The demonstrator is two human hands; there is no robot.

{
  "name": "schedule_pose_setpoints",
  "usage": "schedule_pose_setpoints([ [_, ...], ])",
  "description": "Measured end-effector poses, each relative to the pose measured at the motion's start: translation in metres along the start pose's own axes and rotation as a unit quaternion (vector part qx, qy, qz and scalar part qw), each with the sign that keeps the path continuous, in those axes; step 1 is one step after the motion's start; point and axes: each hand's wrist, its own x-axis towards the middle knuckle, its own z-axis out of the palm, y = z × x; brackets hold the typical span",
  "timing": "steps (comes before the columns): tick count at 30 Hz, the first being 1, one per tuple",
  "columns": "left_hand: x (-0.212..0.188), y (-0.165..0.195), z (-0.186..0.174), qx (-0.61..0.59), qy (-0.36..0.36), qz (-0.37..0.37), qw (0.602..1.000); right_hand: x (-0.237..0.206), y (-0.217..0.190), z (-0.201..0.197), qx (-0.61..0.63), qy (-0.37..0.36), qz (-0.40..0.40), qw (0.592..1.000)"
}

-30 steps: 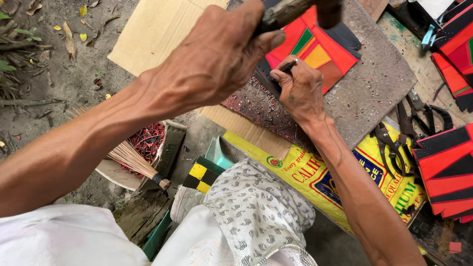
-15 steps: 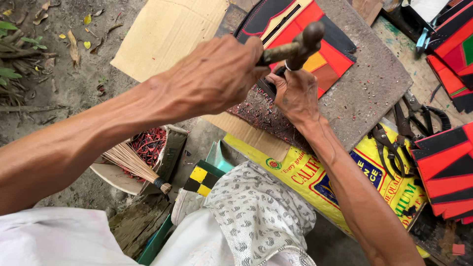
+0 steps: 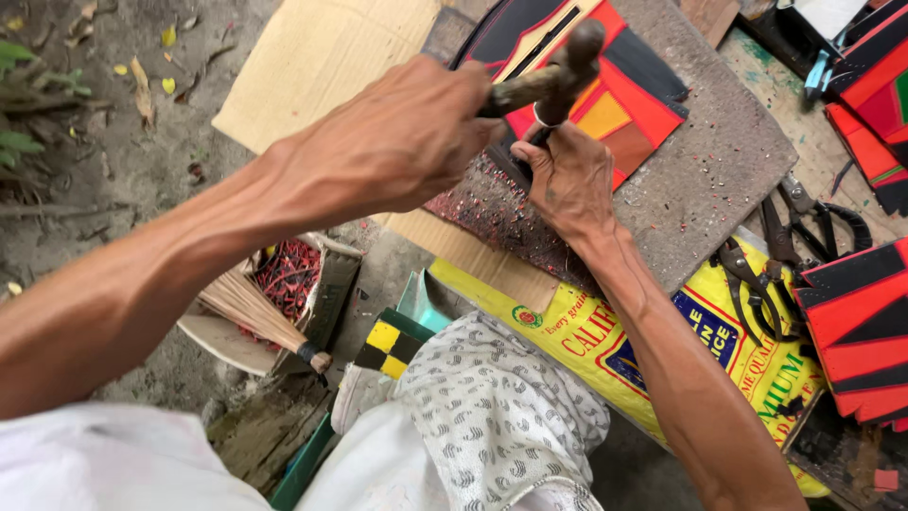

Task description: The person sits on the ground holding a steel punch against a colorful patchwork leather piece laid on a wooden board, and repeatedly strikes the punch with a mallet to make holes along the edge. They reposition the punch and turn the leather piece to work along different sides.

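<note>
Hid the hammer (image 3: 558,76) handle inside the left hand (image 3: 397,142); covered the punched spot under the right hand (image 3: 567,180); cropped the red-and-black panels (image 3: 856,331) at the edge.

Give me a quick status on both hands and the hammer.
Left hand gripping hammer, head raised above the work. Right hand steadying a punch on the red and black piece. Nothing in the way.
</note>
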Motion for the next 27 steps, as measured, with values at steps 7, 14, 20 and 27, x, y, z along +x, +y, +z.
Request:
schedule_pose_setpoints([
  [7, -0.001, -0.034, 0.029, -0.012, -0.020, -0.109, 0.994, 0.016, 0.003, -0.009, 0.068, -0.048, 0.031, 0.996],
  [14, -0.013, -0.053, 0.064, 0.014, -0.046, -0.110, 0.993, 0.007, 0.005, 0.004, 0.062, 0.061, 0.138, 0.987],
  [20, -0.016, -0.060, 0.066, 0.009, -0.064, -0.118, 0.991, -0.005, 0.019, -0.005, 0.325, 0.029, 0.202, 0.923],
  [27, -0.014, -0.058, 0.064, 0.015, -0.060, -0.117, 0.991, -0.012, 0.009, -0.009, 0.188, 0.007, 0.133, 0.973],
])
